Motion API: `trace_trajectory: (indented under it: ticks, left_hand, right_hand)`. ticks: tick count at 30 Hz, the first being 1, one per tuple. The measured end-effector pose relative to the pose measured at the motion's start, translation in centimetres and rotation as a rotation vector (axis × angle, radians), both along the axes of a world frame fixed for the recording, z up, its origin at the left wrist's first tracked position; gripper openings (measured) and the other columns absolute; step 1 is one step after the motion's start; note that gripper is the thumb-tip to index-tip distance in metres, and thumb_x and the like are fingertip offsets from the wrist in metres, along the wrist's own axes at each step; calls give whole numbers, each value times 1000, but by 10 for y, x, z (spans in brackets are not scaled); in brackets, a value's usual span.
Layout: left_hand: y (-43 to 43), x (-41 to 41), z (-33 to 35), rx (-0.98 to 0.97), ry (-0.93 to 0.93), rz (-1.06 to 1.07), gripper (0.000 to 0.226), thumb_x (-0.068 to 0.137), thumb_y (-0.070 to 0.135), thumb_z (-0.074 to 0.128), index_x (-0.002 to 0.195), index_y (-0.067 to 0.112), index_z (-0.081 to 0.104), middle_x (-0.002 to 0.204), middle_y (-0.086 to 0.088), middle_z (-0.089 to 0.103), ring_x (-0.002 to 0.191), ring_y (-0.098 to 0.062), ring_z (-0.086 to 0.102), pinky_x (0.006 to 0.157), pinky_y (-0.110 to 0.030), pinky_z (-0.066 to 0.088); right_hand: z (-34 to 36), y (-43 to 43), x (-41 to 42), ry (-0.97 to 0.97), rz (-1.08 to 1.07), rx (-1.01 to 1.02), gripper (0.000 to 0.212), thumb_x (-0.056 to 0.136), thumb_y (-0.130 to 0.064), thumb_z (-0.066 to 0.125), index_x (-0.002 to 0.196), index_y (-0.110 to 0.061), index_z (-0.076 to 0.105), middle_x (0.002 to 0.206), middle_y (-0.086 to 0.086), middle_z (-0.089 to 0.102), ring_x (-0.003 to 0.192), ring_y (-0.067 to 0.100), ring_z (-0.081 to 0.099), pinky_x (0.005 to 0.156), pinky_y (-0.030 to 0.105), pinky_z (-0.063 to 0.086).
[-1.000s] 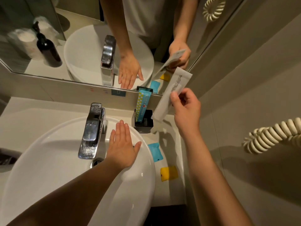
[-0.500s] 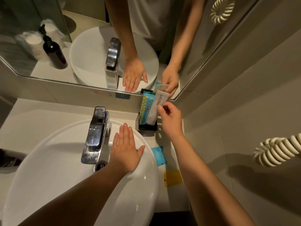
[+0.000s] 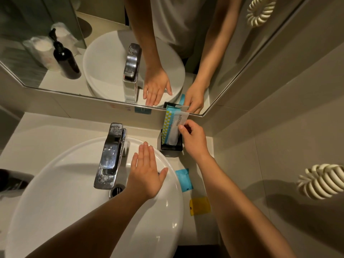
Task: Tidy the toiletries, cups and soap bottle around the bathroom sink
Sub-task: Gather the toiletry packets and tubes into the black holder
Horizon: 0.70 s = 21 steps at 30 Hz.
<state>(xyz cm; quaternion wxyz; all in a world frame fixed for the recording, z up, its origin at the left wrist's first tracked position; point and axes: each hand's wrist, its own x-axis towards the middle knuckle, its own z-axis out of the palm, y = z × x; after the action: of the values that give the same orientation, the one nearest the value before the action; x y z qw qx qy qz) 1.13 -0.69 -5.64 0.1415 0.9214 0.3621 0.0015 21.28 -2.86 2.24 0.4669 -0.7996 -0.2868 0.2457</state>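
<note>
Upper centre of frame, my right grip [image 3: 193,140] pinches the white sachet [image 3: 177,127] standing in the black holder [image 3: 171,150]; light, thin, floppy, I judge, so take its upper edge; my left grip [image 3: 147,175] lies released on the basin [image 3: 55,198]

faucet [image 3: 109,155] behind sink [image 3: 65,211] | holder [image 3: 171,151] on counter [image 3: 46,131], right of faucet, below mirror [image 3: 104,21] | left packet [image 3: 167,125], right packet [image 3: 176,129] upright in holder | farther sachet [image 3: 184,179], nearer sachet [image 3: 200,205] flat on counter right of sink
</note>
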Motion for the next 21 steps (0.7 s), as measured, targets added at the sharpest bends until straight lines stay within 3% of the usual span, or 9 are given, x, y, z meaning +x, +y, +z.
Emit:
trace_trajectory:
  ticks: [9, 18, 21]
  left_hand:
    - [1, 0, -2, 12, -6, 4, 89, 97, 63, 29, 158, -1, 16, 167, -21, 11, 155, -35, 13, 124, -45, 6]
    - [1, 1, -7, -8, 17, 9, 90, 98, 65, 25, 159, 1, 9, 168, -18, 3, 156, -33, 5, 124, -47, 6]
    - [2, 1, -8, -9, 23, 10, 91, 98, 66, 25, 159, 2, 6, 167, -16, -3, 156, -32, 2, 124, -46, 4]
  right_hand:
    - [-7, -1, 2, 2, -4, -39, 13, 100, -20, 61, 108, -14, 68, 103, 0, 72, 96, 16, 67, 80, 24, 55]
    - [-8, -8, 1, -27, -22, -54, 14, 98, -19, 62, 109, -17, 70, 102, -4, 71, 97, 12, 65, 82, 24, 55]
    - [-7, -11, 1, -34, -37, -60, 16, 98, -18, 63, 113, -18, 70, 102, -3, 70, 96, 10, 64, 79, 17, 51]
